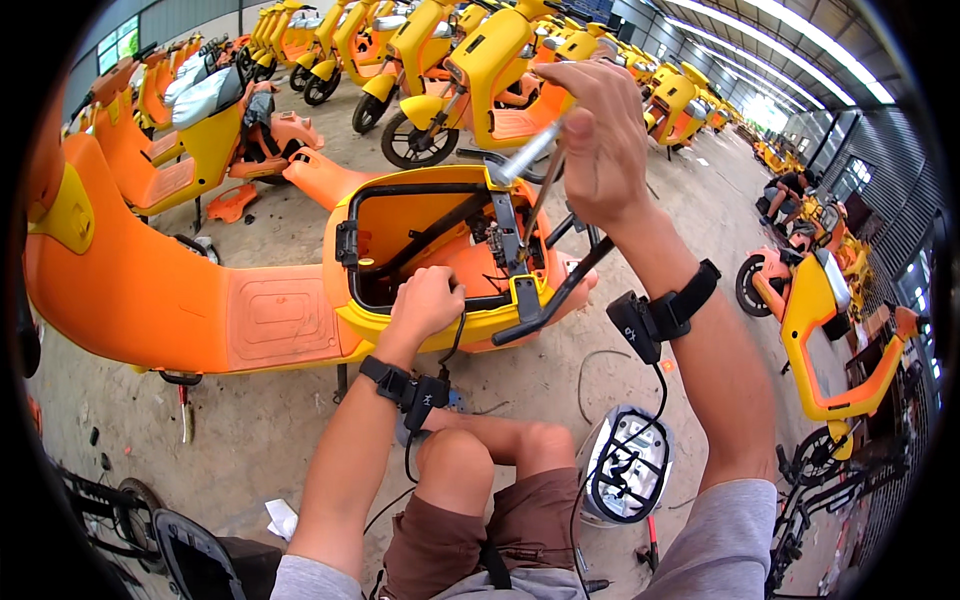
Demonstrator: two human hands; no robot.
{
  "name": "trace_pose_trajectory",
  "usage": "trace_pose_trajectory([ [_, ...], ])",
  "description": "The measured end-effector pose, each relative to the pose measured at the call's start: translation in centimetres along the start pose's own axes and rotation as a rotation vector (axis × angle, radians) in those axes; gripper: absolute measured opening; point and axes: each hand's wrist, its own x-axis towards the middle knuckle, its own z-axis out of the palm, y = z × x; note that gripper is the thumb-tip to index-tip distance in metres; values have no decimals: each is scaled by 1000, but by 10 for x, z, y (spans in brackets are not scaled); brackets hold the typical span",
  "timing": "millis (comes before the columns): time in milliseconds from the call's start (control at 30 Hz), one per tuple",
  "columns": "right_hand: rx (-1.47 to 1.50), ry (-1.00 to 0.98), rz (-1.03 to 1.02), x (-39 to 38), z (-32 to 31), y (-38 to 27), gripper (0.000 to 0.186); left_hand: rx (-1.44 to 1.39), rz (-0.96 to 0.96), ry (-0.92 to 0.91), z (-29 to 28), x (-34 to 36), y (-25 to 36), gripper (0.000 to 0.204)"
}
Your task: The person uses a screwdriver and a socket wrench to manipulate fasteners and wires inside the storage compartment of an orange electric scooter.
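An orange and yellow electric scooter (275, 315) stands crosswise in front of me, with the open compartment under its seat position showing black frame tubes and wiring. My left hand (428, 300) is closed over the near rim of this opening (490, 303), its fingertips partly hidden. My right hand (605, 145) is raised above the scooter's rear end, closed round a T-handle wrench (530, 153). From there the wrench's thin shaft slants down to the black bracket (512, 235) at the rear of the opening. Whether its tip touches a bolt is too small to tell.
A grey and white scooter seat (628, 465) lies upside down by my right knee, near a red-handled tool (652, 540). Rows of yellow scooters (480, 85) fill the background. Another person (787, 195) sits far right, beyond a partly stripped scooter (810, 340).
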Motion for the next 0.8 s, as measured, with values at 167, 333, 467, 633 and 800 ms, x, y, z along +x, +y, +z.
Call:
trace_pose_trajectory([
  [167,-487,-567,262,38,-22,2,35,-15,6,-3,0,0,1,25],
  [333,-148,-1014,666,70,-58,6,45,-23,7,10,0,-2,1,25],
  [467,416,-1115,977,77,-86,3,52,-22,5,10,-1,-2,1,26],
  [633,336,-871,888,50,-69,11,55,5,6,8,-1,0,0,27],
  [800,515,-330,879,29,-49,20,50,-16,27,20,3,1,1,25],
])
